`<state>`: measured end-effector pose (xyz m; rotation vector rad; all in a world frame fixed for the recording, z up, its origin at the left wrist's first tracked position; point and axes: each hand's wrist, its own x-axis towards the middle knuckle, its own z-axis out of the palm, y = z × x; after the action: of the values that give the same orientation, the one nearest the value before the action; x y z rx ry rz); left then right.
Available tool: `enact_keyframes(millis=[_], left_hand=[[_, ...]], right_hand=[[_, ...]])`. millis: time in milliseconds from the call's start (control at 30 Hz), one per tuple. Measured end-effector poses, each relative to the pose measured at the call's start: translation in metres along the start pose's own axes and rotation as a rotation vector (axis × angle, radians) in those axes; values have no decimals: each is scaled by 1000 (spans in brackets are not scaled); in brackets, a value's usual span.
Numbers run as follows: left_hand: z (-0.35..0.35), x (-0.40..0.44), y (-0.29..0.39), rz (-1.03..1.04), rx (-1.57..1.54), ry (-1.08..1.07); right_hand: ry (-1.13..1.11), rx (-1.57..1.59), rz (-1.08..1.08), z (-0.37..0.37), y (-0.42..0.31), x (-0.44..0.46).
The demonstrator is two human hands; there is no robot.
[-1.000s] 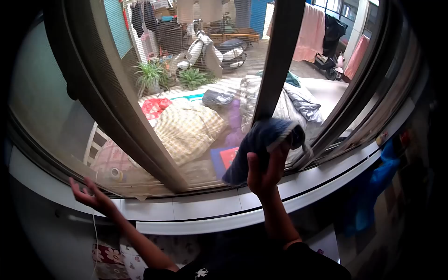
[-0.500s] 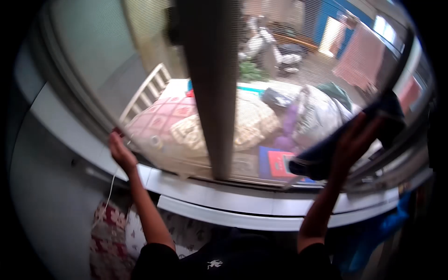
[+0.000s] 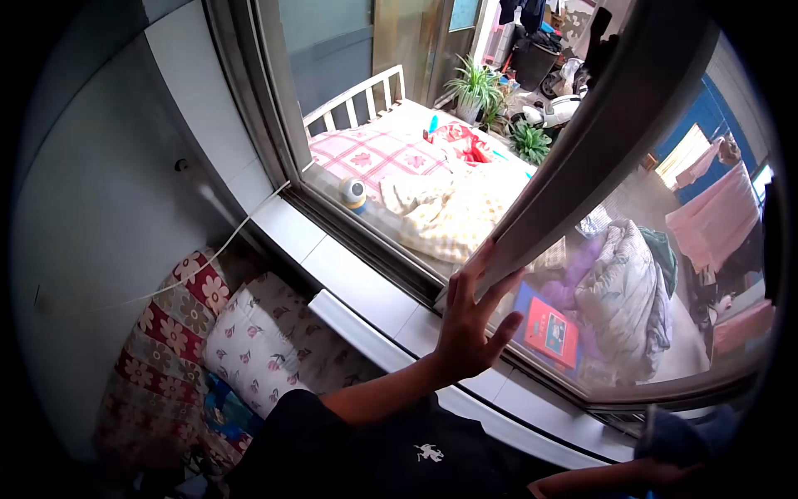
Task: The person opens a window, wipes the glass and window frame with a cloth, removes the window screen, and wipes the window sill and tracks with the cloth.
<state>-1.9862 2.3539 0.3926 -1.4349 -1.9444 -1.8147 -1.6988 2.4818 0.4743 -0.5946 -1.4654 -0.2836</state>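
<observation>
The sliding window's dark upright frame (image 3: pixel 594 158) crosses the view at a slant. Against its lower edge rests my left hand (image 3: pixel 470 328), fingers stretched and thumb apart, holding nothing. A dark blue cloth (image 3: pixel 686 434) shows at the lower right, below the right-hand pane. My right hand (image 3: pixel 665 476) is at the cloth, partly lost in the dark image edge. Its fingers are hard to see, but the cloth appears gripped in them. Beneath the window runs a white tiled sill (image 3: pixel 357 287) with a metal track (image 3: pixel 374 241).
Beyond the window are a bed with a pink checked cover (image 3: pixel 357 158), a white round-headed device (image 3: pixel 353 191), a red box (image 3: pixel 550 334) and a bundled quilt (image 3: pixel 623 291). Inside, a floral pillow (image 3: pixel 249 353) lies below the sill, and a white cord (image 3: pixel 224 254) hangs at left.
The view has turned. My left hand has gone from the window's left side to the upright frame. My right hand and the cloth have moved down from the right-hand pane.
</observation>
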Motion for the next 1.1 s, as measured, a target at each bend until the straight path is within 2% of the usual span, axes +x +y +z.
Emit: enact_keyframes(millis=[200,300,367,433,467,500,533,567,633,667,700,767,833,867,900,967,1033,1067,1100], left_hand=[[-13,2,6,66,40,-47],[-35,-2,-2,35,-84,-52],[-55,-14,-9,66,-440,-77],[-66,-33,7,-365,-1314,-266],[-78,-34,14,-567,-1490,-339],[-83,-41,2,-582,-1401,-372],[-85,-51,-21,-592,-1312,-404],[-90,-60,-42,-600,-1222,-435],[-118,-72,-68,-650,-935,-587],[-129,-73,-77,-670,-787,-658],[-136,-67,-74,-523,-735,-488],[-158,-49,-53,-236,-617,-154],[-194,-40,-45,-161,-557,-32],[-212,-39,-46,-78,-323,-35],[-224,-43,-51,-50,-546,-51],[-234,-38,-28,-162,-1037,16],[-237,-24,-43,-263,-1282,-132],[-234,-19,-67,-333,-1341,-271],[-221,-15,-92,-412,-1365,-398]], right_hand=[[-344,931,347,30,-98,-37],[-531,1230,587,38,-127,-47],[-662,1360,740,53,-147,-56],[-797,1415,933,66,-159,-65],[-844,1443,1025,75,-163,-71],[-897,1390,1200,79,-167,-79],[-994,1394,1215,89,-172,-82],[-1116,1478,1119,101,-177,-78],[-1307,1298,989,112,-189,-75],[-1360,1246,825,117,-193,-74],[-1326,1222,459,127,-193,-72],[-1262,1111,161,135,-204,-56],[-1286,1033,31,142,-212,-34],[-1293,992,-36,146,-214,-26],[-1306,1077,39,149,-211,-27],[-1317,1284,257,148,-213,-29],[-1274,1534,549,146,-226,-27],[-1323,1623,400,154,-222,-25],[-1399,1595,344,161,-225,-21]])
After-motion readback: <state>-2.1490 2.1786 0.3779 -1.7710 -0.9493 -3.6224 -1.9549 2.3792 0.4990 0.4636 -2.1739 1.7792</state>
